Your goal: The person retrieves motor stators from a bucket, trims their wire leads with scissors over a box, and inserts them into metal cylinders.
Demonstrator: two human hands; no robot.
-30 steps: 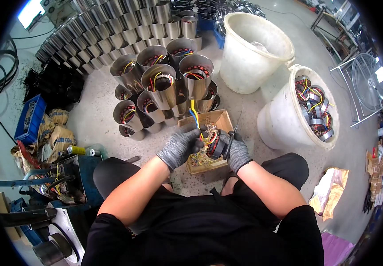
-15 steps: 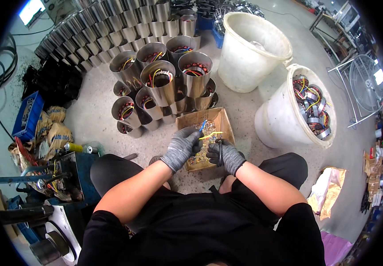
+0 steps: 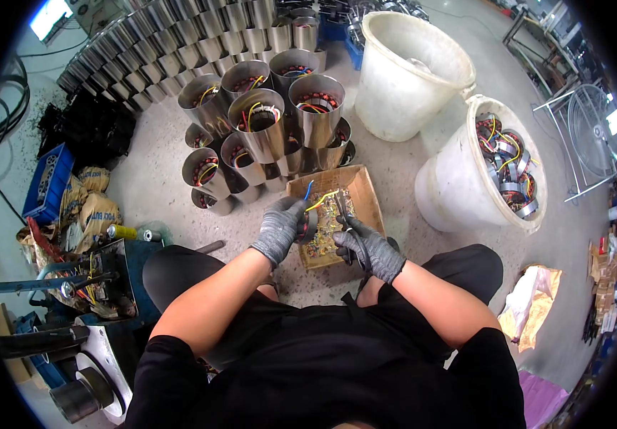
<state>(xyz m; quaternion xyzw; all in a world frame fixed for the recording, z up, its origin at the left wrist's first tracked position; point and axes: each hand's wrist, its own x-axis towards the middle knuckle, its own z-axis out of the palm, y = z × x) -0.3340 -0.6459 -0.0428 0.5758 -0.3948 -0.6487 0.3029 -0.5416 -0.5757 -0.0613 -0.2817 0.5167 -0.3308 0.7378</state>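
Note:
My gloved left hand (image 3: pixel 277 227) is closed on a motor stator (image 3: pixel 308 229), a dark ring that my fingers partly cover. From it rise a blue wire (image 3: pixel 309 189) and a yellow wire (image 3: pixel 324 199). Scissors (image 3: pixel 342 206) are gripped in my gloved right hand (image 3: pixel 374 252); their blades point away from me, just right of the yellow wire's tip. Both hands are over the near part of an open cardboard box (image 3: pixel 367 194), whose bottom is covered with small coloured wire scraps (image 3: pixel 326 242).
Ahead stand stacked steel cylinders (image 3: pixel 257 136) with wired stators inside. One white tub (image 3: pixel 451 186) at right holds several stators (image 3: pixel 512 168); another white tub (image 3: pixel 394 107) is behind it. A blue machine (image 3: pixel 126 279) is on my left, and a torn paper bag (image 3: pixel 530 307) lies at right.
My left hand has shifted slightly left and turned the stator, so more of it shows. In my right hand the scissors have swung up, blades now beside the yellow wire.

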